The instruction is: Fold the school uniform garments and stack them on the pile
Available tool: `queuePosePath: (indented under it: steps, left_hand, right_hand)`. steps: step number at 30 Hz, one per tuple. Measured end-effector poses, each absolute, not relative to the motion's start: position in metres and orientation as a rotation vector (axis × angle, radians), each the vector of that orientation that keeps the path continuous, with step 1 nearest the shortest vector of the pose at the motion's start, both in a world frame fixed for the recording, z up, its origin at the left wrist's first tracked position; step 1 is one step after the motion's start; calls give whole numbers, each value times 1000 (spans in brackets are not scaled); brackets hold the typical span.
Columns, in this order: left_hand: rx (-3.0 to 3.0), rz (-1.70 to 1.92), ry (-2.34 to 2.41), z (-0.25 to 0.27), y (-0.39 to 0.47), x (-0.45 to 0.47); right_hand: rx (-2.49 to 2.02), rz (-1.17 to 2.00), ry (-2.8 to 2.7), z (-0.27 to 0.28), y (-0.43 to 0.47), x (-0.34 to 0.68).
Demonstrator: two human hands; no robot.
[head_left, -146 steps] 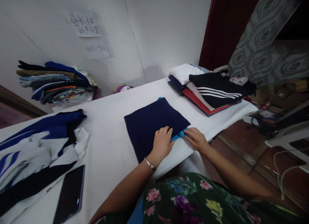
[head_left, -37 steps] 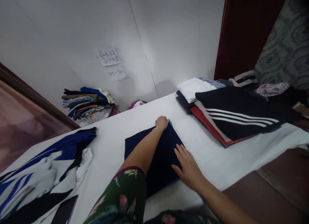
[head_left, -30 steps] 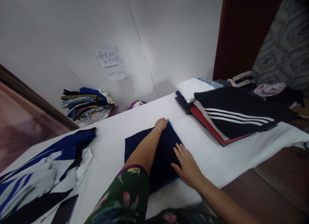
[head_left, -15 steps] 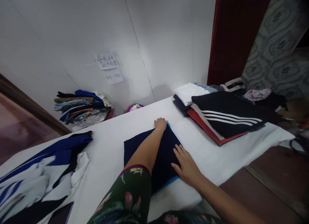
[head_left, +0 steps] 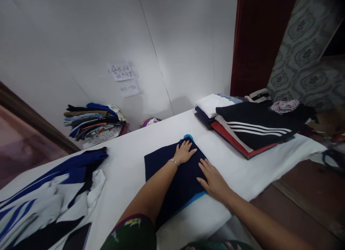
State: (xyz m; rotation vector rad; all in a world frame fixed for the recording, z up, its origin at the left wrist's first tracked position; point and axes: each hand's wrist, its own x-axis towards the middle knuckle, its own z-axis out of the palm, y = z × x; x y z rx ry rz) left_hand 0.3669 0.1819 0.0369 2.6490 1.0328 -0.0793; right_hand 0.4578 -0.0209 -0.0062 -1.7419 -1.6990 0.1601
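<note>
A folded navy garment [head_left: 164, 163] with bright blue showing at its far corner and near edge lies flat in front of me on the white-covered table [head_left: 124, 174]. My left hand [head_left: 184, 153] rests on its far part with the fingers spread, palm down; a bracelet circles the wrist. Along the garment's right edge lies my right hand [head_left: 214, 178], fingers outstretched and apart, touching the cloth. Neither hand grips anything.
To the right is a stack of folded clothes, topped by a black garment with white stripes [head_left: 256, 126]. Loose blue, white and black clothes [head_left: 54, 196] lie at the left. Behind the table stands another clothes pile [head_left: 94, 122]. Handwritten paper notes [head_left: 125, 77] hang on the wall.
My left hand has let go of the garment's far corner and moved nearer, now lying flat on the cloth. More bright blue shows at that corner. The right hand stays at the edge.
</note>
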Motion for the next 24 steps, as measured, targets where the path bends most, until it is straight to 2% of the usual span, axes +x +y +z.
queuePosePath:
  steps: [7, 13, 18, 22, 24]
  left_hand:
    - [2559, -27, 1030, 64, 172, 369]
    - [2626, 332, 1124, 87, 144, 288]
    - [2424, 626, 1622, 55, 127, 194]
    - [1952, 744, 1691, 25, 124, 164]
    - [1925, 787, 1736, 18, 126, 160]
  right_hand:
    - [-1808, 156, -1735, -2, -23, 458]
    - [-1804, 160, -1721, -1, -26, 458]
    - [-1738, 371, -1618, 0, -22, 464]
    - [-1695, 554, -1417, 9, -11, 476]
    - [-1738, 569, -1295, 16, -4, 484]
